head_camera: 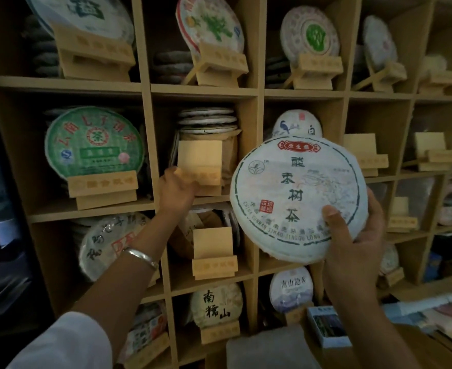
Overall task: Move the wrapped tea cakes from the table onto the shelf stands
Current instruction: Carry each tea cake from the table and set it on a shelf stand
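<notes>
Head view: right hand [352, 235] grips tea cake [296, 198]; left hand [177, 193] seemingly holds empty stand [199, 163] fronting stacked cakes [208, 119].

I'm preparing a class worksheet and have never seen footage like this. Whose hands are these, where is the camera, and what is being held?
There is one picture, from a camera worn on a person's head, looking forward and down at a wooden cubby shelf. The right hand holds a round tea cake wrapped in white paper with green lettering, thumb on its face. The left hand, silver bangle on the wrist, touches an empty light wooden display stand in the middle cubby. Other cubbies hold wrapped cakes on similar stands.
</notes>
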Demonstrator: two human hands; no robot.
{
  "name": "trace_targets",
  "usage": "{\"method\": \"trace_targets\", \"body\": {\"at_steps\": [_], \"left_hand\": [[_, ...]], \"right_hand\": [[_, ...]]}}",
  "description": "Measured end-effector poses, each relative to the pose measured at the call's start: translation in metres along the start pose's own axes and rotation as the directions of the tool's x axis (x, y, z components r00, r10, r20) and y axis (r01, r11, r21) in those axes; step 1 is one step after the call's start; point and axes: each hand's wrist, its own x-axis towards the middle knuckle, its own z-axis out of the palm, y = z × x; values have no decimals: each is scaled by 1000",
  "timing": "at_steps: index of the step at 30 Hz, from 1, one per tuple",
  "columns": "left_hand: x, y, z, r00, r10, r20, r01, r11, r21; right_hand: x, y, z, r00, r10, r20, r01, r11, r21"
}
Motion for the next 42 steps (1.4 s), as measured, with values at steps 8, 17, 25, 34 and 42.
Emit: {"method": "trace_targets", "body": {"at_steps": [8, 17, 25, 34, 42], "left_hand": [[36, -12, 12, 991, -133, 14, 134, 990, -49], [56, -33, 15, 971, -219, 95, 226, 972, -66], [57, -39, 18, 967, -217, 131, 237, 959, -157], [32, -27, 15, 986, -143, 85, 156, 973, -172], [-33, 25, 17, 962, -4, 272, 109, 923, -370]], "right_hand": [[18, 16, 7, 999, -12, 33, 13, 1000, -14], [41, 23, 2, 999, 25, 33, -26, 999, 29], [54, 20, -5, 998, 28, 51, -32, 997, 71], [65, 10, -21, 999, 10, 34, -13, 996, 89], [83, -1, -33, 998, -53, -34, 56, 995, 87]]}}
